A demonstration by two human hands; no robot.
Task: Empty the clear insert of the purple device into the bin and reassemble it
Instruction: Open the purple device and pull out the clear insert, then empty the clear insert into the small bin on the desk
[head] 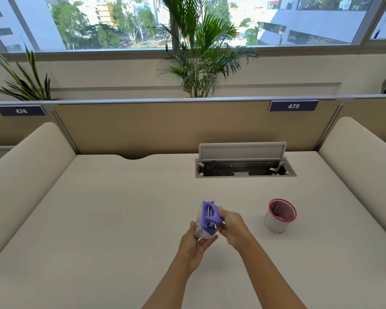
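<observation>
Left hand (pixel 195 246) cupped under clear plastic insert (pixel 198 228), fingers wrapped on its near and left side, thumb up along left edge. Right hand (pixel 231 226) pinching right edge of purple plastic device body (pixel 210 216), thumb and fingertips closed on it. Purple body seated against the clear insert, tilted, rods and slots visible on its face; cannot tell if fully joined or partly pulled apart. Both held in the air above cream desk top (pixel 120 219), near centre. Bare forearms entering from near edge. Small white paper cup bin with red rim (pixel 280 216) standing upright on desk, right of the hands, well apart, some dark bits inside. Open grey cable hatch (pixel 243 161) with raised lid at far right of desk. Tan partition panel (pixel 165 126) behind, number tag 475 (pixel 293 106) on it. Green palm plant (pixel 201 63) beyond partition, before window.
</observation>
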